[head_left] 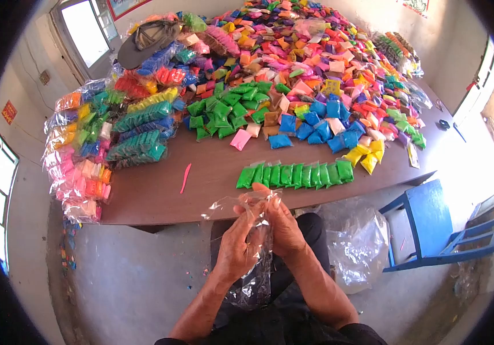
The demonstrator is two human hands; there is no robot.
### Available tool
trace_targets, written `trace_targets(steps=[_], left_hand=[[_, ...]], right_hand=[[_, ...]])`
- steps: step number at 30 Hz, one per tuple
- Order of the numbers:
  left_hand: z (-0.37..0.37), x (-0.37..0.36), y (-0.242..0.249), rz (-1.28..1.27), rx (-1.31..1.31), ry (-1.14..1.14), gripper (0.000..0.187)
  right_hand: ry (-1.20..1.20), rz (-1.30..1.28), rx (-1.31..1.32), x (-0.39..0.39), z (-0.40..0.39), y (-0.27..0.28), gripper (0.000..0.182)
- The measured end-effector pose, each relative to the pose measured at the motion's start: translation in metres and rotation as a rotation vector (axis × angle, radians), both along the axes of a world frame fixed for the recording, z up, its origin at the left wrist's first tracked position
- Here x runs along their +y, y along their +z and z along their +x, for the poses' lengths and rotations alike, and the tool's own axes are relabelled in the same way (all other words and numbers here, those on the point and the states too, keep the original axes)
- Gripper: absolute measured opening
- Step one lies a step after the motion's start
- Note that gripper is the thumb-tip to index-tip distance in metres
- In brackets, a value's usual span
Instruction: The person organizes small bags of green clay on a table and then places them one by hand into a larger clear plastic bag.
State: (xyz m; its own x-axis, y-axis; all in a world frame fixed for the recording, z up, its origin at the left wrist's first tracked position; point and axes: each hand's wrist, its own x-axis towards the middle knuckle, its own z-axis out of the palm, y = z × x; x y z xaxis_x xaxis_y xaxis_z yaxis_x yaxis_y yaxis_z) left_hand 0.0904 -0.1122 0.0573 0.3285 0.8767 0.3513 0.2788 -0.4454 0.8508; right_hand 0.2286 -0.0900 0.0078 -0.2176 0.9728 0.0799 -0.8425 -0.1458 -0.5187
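Both hands are over my lap, just off the table's front edge, gripping a clear plastic bag (256,284) near its top. My left hand (238,244) has its fingers closed on the bag's left side. My right hand (284,227) pinches the other side close by, the fingertips of both hands almost meeting. The bag hangs down between my forearms and looks unfilled. Right beyond my fingers, a row of green packets (298,175) lies side by side on the brown table (212,172).
A huge heap of colourful packets (316,63) covers the table's back. Bagged packet rows (143,132) stack at the left, a dark cap (148,43) on top. A pink plastic knife (186,178) lies left of centre. A blue chair (431,221) and large clear bag (359,244) stand right.
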Motion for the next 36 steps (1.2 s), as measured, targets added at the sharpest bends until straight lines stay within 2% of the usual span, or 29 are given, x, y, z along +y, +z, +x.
trace_targets(steps=[2,6,7,9,13,14,17,21,23,27,29,34,36], left_hand=[[0.003,-0.009,-0.001,-0.150,-0.077,-0.023,0.053],[-0.003,-0.022,0.011,-0.136,0.024,-0.078,0.049],[-0.006,-0.029,0.016,-0.203,0.016,-0.073,0.048],[-0.022,-0.047,0.023,-0.342,0.000,-0.065,0.045],[-0.062,-0.060,0.032,0.281,0.385,0.223,0.056],[-0.070,-0.054,0.033,0.224,0.411,0.266,0.067],[-0.074,-0.045,0.026,-0.116,0.339,0.226,0.074],[-0.074,-0.032,-0.007,-0.604,0.085,-0.002,0.060],[-0.068,-0.029,-0.011,-0.598,0.081,-0.053,0.047],[-0.062,-0.024,-0.009,-0.642,0.056,-0.134,0.027],[-0.062,-0.022,-0.009,-0.671,-0.052,-0.119,0.023],[-0.066,-0.012,0.009,-0.661,-0.146,-0.018,0.017],[-0.069,-0.007,0.012,-0.627,-0.167,0.022,0.015]], right_hand=[[0.020,-0.017,0.006,-0.005,0.003,0.002,0.066],[0.019,0.000,0.012,-0.009,0.019,-0.008,0.059],[0.025,-0.071,0.017,-0.014,0.027,0.003,0.056],[-0.088,-0.071,0.056,-0.006,0.036,-0.011,0.054],[-0.202,-0.119,0.133,-0.010,0.059,-0.013,0.056],[-0.205,-0.108,0.172,-0.010,0.064,-0.015,0.056],[-0.217,-0.096,0.255,-0.010,0.069,-0.016,0.057],[-0.220,-0.097,0.260,-0.016,0.069,-0.014,0.057],[-0.222,-0.107,0.229,-0.020,0.068,-0.014,0.057],[-0.211,-0.065,0.188,-0.019,0.074,-0.017,0.065],[-0.206,-0.028,0.149,-0.022,0.075,-0.006,0.071],[-0.146,-0.008,0.032,-0.040,0.061,-0.004,0.112],[-0.073,-0.011,-0.068,-0.048,0.048,-0.018,0.114]])
